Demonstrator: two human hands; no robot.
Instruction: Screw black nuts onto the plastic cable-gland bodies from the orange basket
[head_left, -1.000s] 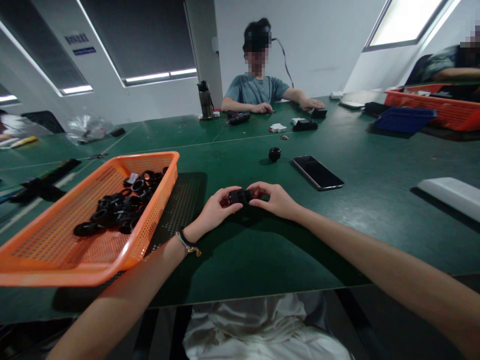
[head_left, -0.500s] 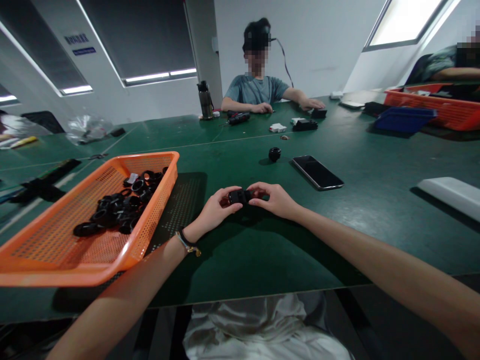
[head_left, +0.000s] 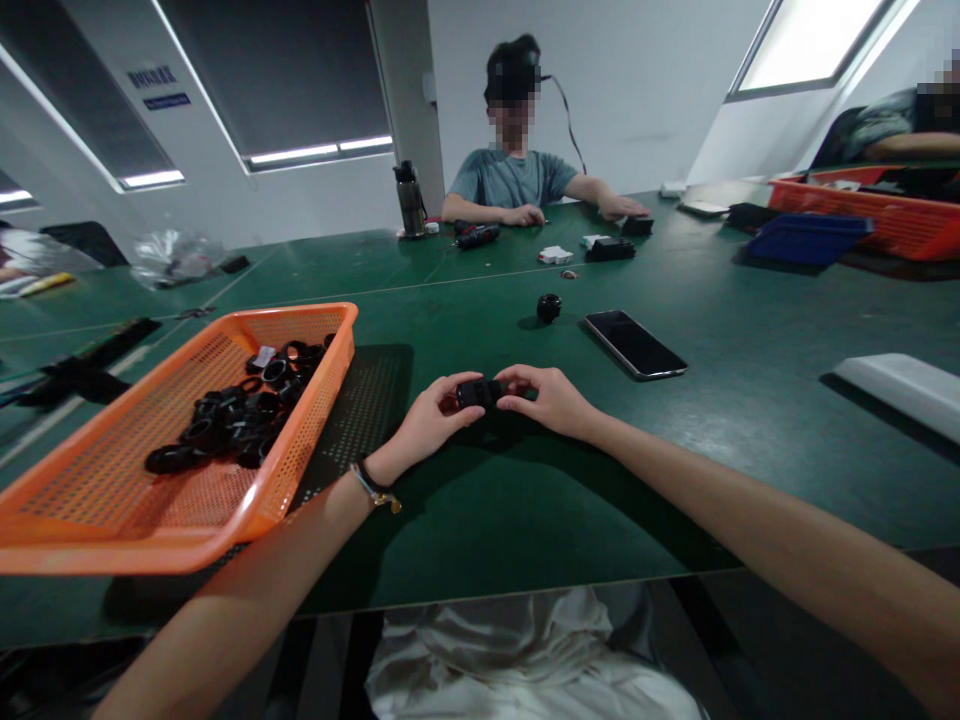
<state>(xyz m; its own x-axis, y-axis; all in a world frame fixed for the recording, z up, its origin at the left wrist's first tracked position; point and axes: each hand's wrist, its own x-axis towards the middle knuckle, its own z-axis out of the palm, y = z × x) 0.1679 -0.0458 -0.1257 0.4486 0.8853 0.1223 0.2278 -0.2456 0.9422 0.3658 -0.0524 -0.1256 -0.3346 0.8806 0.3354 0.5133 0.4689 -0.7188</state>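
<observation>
A green table (head_left: 525, 500) bears an orange basket (head_left: 112, 520) of black rings (head_left: 232, 425) at left and a phone (head_left: 634, 344) beyond. Left hand (head_left: 427, 425) and right hand (head_left: 551, 400) pinch one small black part (head_left: 476, 392) between fingertips, just above the table's middle.

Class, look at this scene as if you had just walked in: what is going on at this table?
A person seated at a green table holds a small black part between the fingertips of the left hand and right hand, just above the tabletop. To their left an orange basket holds a heap of black rings. A single black part and a phone lie beyond the hands. Another person sits across the table.
</observation>
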